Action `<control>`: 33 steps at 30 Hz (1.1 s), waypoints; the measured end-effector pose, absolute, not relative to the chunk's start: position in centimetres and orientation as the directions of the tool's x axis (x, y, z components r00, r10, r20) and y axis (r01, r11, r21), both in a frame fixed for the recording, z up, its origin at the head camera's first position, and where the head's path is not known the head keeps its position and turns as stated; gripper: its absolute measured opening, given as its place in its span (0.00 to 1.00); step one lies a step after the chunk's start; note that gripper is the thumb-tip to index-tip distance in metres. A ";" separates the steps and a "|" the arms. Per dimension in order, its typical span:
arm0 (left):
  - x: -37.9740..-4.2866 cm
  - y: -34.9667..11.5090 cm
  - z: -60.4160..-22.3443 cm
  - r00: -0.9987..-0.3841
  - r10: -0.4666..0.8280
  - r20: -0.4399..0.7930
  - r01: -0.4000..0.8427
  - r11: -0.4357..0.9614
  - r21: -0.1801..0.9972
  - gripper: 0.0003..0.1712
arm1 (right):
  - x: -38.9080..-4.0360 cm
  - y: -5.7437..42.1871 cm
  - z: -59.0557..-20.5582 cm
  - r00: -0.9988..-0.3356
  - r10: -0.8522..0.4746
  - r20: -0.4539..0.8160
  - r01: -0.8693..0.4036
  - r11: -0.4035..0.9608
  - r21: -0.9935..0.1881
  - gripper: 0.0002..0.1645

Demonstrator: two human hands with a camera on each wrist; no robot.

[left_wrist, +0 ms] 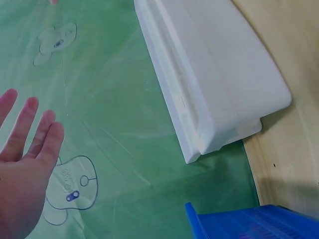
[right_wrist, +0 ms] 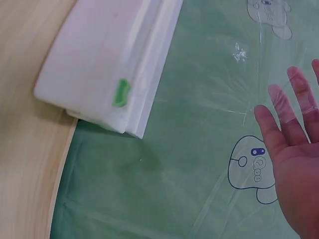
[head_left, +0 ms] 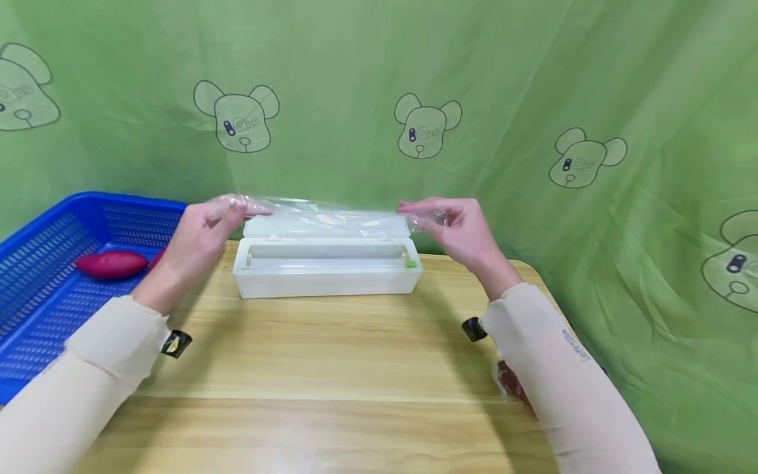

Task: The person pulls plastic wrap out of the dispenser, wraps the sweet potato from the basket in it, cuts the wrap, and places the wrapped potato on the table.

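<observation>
A sheet of clear cling film (head_left: 331,212) stretches between the two hands, above and behind a white cling film box (head_left: 328,284). My left hand (head_left: 204,230) pinches the film's left end between thumb and fingers. At the other end my right hand (head_left: 464,230) pinches the film, which bunches round its fingertips. The box's lid (head_left: 331,228) stands up at the back, and a small green slider (head_left: 410,264) sits at its right front. Both wrist views show the fingers held fairly straight, with the thumbs out of sight.
At the left, a blue basket (head_left: 89,195) holds red, spindle-shaped things (head_left: 112,264). A dark reddish item in clear wrap (head_left: 510,380) lies partly behind the right sleeve. A green curtain (head_left: 343,79) hangs right behind the wooden table (head_left: 331,349).
</observation>
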State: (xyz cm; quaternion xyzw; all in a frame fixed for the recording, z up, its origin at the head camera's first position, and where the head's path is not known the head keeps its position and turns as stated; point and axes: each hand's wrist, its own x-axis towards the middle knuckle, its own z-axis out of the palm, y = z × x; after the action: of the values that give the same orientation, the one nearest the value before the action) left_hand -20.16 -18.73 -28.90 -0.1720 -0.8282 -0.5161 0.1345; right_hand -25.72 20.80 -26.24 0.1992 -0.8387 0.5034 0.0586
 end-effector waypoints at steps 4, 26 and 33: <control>-18.2 -19.0 -29.7 -0.872 0.212 0.440 0.488 0.431 0.759 0.25 | -23.7 21.9 -26.8 -0.900 -0.352 0.256 -0.401 0.441 -0.803 0.15; -10.4 -19.8 -35.4 -0.725 0.491 0.483 0.688 0.482 0.543 0.36 | -14.9 25.4 -34.3 -0.694 -0.684 0.225 -0.653 0.466 -0.597 0.30; -9.4 -20.2 -36.6 -0.767 0.504 0.397 0.639 0.547 0.540 0.38 | -13.7 26.1 -35.0 -0.684 -0.703 0.193 -0.667 0.496 -0.556 0.41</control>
State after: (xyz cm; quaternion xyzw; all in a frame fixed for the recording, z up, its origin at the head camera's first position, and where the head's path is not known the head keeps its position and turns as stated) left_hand -9.38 -20.20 -36.58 -0.3269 -0.8741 -0.3456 0.0978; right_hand -13.70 26.12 -35.03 0.3962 -0.8644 0.3081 -0.0294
